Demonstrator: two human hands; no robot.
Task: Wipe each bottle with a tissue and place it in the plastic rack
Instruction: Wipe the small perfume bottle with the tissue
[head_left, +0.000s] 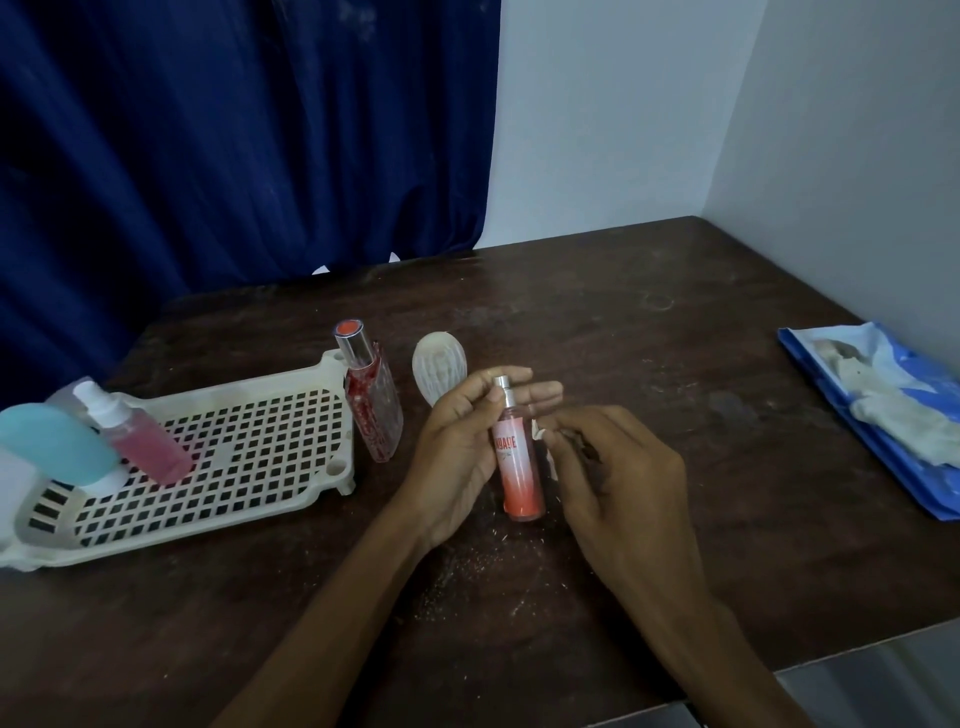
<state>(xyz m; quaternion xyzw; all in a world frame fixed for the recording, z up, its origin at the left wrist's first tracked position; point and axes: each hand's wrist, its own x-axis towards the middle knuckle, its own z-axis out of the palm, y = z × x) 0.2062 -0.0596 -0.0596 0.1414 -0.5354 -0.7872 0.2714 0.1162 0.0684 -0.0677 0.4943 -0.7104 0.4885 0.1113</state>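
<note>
Spray bottle (519, 457) looks small, light and rigid, and its smooth wall is probably slick, so keep hold of the body mid-height, not the thin silver nozzle. Your left hand (457, 457) holds it upright over the worktop (649, 338), right of the rack (218, 457), fingers clamped round neck and body. Your right hand (618, 467) is curled against its right side, fingers pinched on a scrap of tissue (537, 430), mostly hidden.

Left hand (457, 447) curled in a grip, right hand (618, 467) pinching beside it, forearms converging.
</note>
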